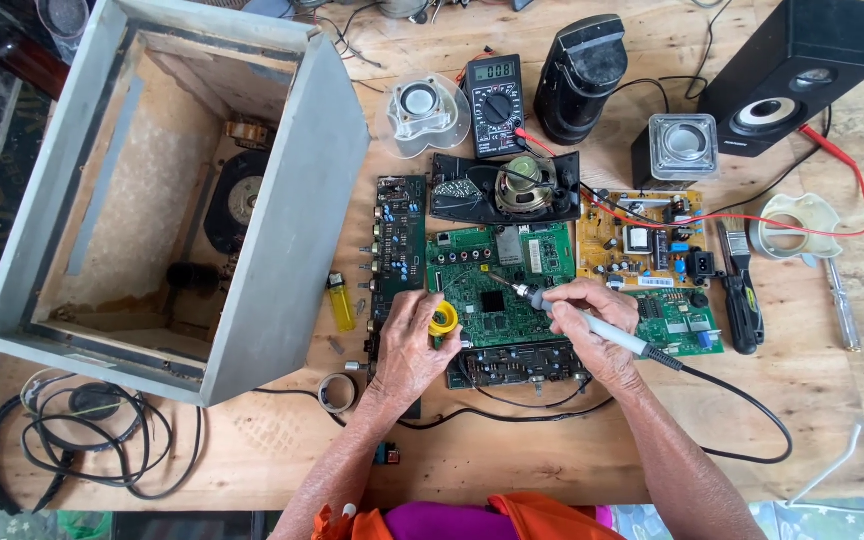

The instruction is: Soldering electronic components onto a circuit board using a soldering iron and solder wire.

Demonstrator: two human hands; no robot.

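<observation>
The wooden workbench (552, 450) is crowded along its far half and barer along the near edge, where only a black cable (742, 410) loops across the boards toward my body. To my left an open grey speaker cabinet (282, 250) lies on its side and walls off that flank; its near corner sits close to my left wrist, with a yellow lighter (340, 302) just beside it. To my right the room is narrower: a black-handled screwdriver (742, 300) lies beside the boards, and a yellow power board (642, 240) with red leads sits just beyond my knuckles. Further back stand a digital multimeter (494, 103), a loose speaker driver in its black baffle (512, 185) and a black speaker box (787, 70). The green circuit board (492, 285) lies flat between my two hands, which are apart. My left hand (410, 345) rests at the board's left edge, fingers closed on a small yellow solder spool (443, 319). My right hand (592, 325) is clamped round a grey soldering iron (592, 322), held like a pen, its tip (514, 290) pointing left over the middle of the board, near the black chip.
</observation>
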